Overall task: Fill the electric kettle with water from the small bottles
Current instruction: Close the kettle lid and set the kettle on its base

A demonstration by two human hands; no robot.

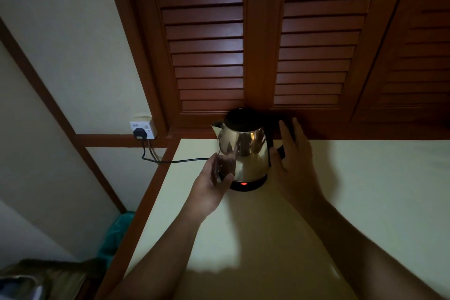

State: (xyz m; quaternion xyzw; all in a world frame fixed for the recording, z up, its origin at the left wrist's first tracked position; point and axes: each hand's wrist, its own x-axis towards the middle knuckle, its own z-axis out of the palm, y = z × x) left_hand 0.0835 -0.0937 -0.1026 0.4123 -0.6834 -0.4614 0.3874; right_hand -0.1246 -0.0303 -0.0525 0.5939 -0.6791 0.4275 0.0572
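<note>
The electric kettle [243,148] is seated on its black base [247,184] at the far edge of the pale counter [316,202], close against the louvred cabinet doors [243,44]. A red indicator lamp [243,183] is lit on the base, and the cord [175,160] is run left to a plug in the wall socket [143,130] — the placement is presumably dictated by cord reach. The lid appears to be closed, though the dim light leaves this uncertain. The right hand [295,163] is laid against the black handle [276,139], fingers extended and only loosely curved; a closed grip cannot be confirmed, so it is recorded as open and touching. This is judged to be a steadying or pre-lift contact. The left hand [214,185] is held palm-up just beside the kettle's near-left flank, partly curled around what seems to be a small clear object — possibly a bottle or cap, too blurred to identify. No small bottles can otherwise be made out in view. Filling is judged not to be under way.
</note>
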